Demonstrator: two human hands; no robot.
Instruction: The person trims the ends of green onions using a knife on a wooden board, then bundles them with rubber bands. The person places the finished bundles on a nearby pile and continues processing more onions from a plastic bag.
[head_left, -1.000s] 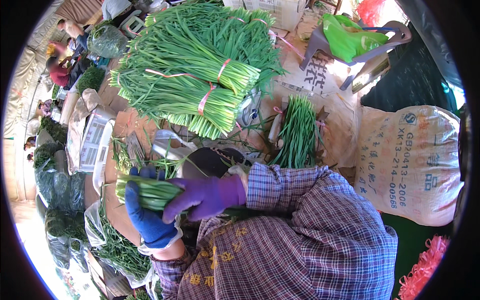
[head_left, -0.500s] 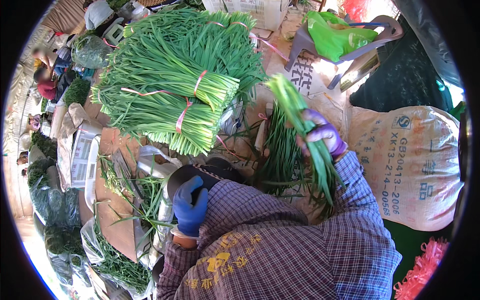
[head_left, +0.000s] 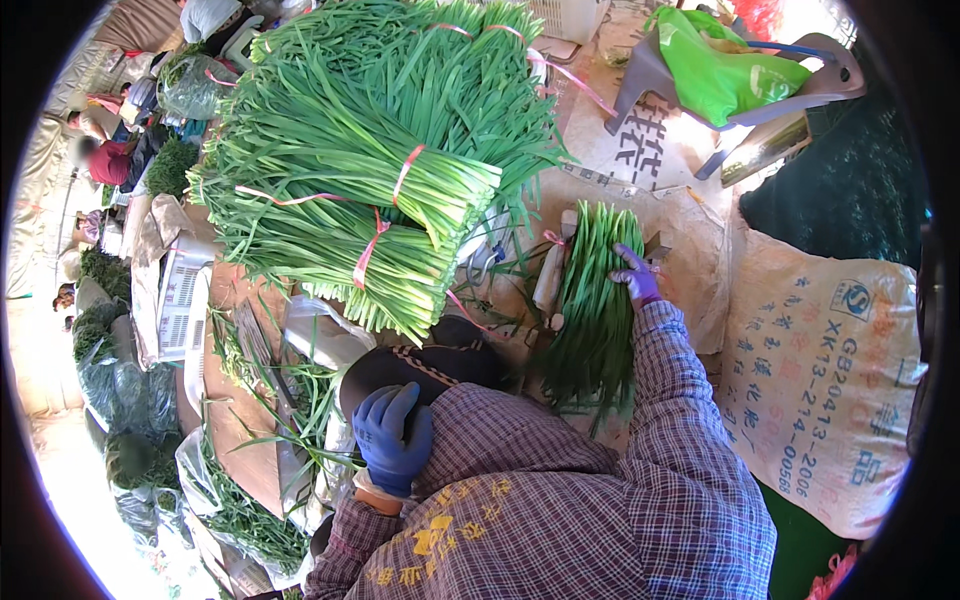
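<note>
A loose bunch of long green garlic chives [head_left: 592, 300] lies on the ground in front of me, pale cut ends pointing away. It sits between a pale post tied with pink string [head_left: 550, 278] and another upright piece [head_left: 657, 246]. My right hand [head_left: 638, 280], in a purple glove, touches the bunch's right edge with fingers apart, not wrapped round it. My left hand [head_left: 392, 440], in a blue glove, rests near my knee. Its fingers curl loosely, the thumb stands apart, and nothing shows in it. Ahead to the left rises a big stack of tied chive bundles [head_left: 360, 130].
A bulging white woven sack [head_left: 820, 380] lies at the right. Behind it is a grey stool [head_left: 790, 85] bearing a green bag [head_left: 725, 75]. Cardboard [head_left: 240, 390], a white crate [head_left: 182, 300] and loose leaves are at the left. Other people sit far left.
My right hand has come down from holding up a handful of chives. That handful now lies with the bunch on the ground, and the hand has loosened. My left hand stays near my knee.
</note>
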